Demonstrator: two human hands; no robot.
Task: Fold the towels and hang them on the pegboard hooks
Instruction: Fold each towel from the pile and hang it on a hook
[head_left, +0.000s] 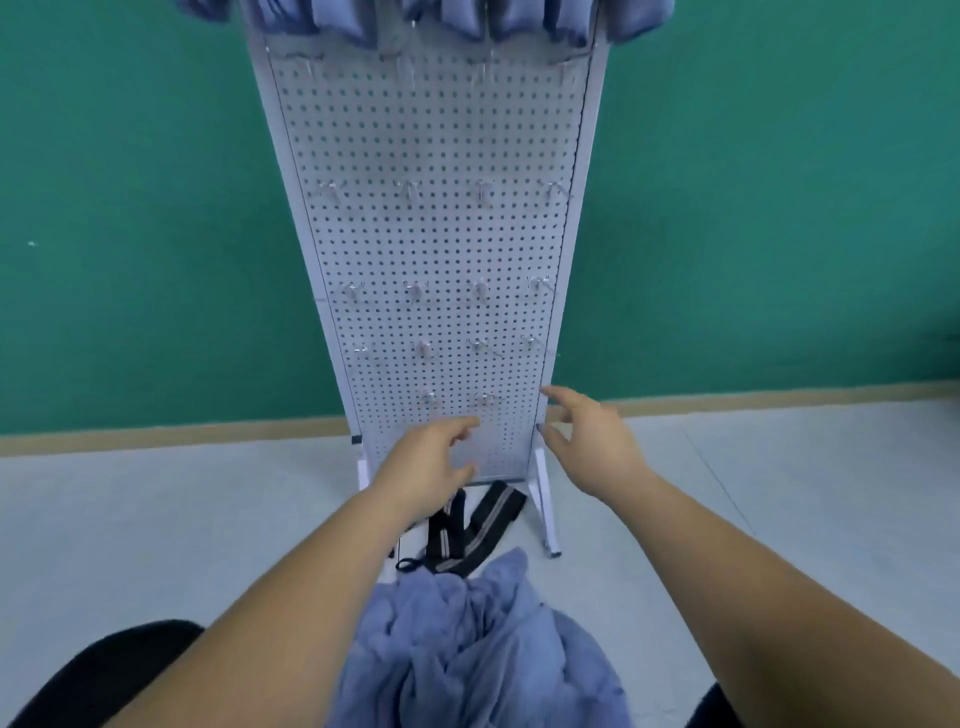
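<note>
left hand (426, 457) released, empty | right hand (592, 436) spread by pegboard (436, 234) right edge | blue towels (467, 639) heaped below

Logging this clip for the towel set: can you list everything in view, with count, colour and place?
pegboard: one, white, standing against the wall
hooks: several rows, silvery, on the pegboard; the lower rows are bare
hung towels: count unclear, blue, along the pegboard's top, cut by the frame
towel pile: one crumpled heap, blue-grey, bottom centre
strap: one, black with grey stripes, on the floor at the pegboard's foot
wall: green, behind
skirting: tan, along the wall's base
floor: pale grey
dark shape: black, bottom left, unidentifiable
left hand: empty, before the pegboard's lower part
right hand: empty, fingers spread, at its right edge
</note>
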